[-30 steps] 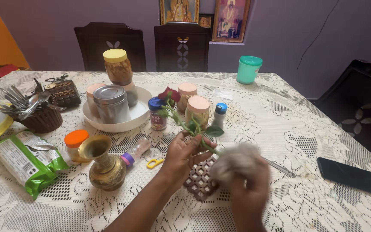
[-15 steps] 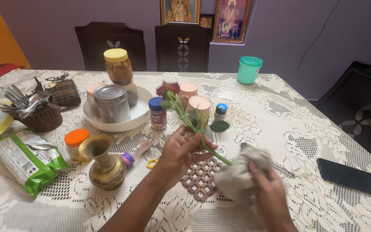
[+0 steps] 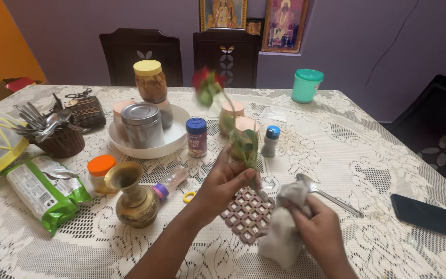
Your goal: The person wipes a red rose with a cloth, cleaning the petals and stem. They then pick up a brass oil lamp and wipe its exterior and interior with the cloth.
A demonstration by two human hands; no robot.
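Observation:
My left hand [image 3: 225,178] grips the green stem of a red rose [image 3: 207,82], which now stands almost upright and is blurred by motion. My right hand [image 3: 320,230] clutches a crumpled grey cloth [image 3: 284,227] just below and to the right of the stem's lower end. Both hands hover over a brown woven coaster [image 3: 248,213]. A brass vase [image 3: 132,194] stands on the lace tablecloth to the left of my left hand.
A metal spoon [image 3: 329,194] lies right of the cloth, a black phone [image 3: 432,217] near the right edge. A white plate [image 3: 174,137] holds jars and a tin. Small jars, a spice bottle [image 3: 196,137], a green packet [image 3: 45,188], a cutlery basket [image 3: 60,142] and a teal container [image 3: 305,85] stand around.
My left hand has swung the rose from a slanted position up to nearly vertical. My right hand has drawn the cloth down off the stem's end.

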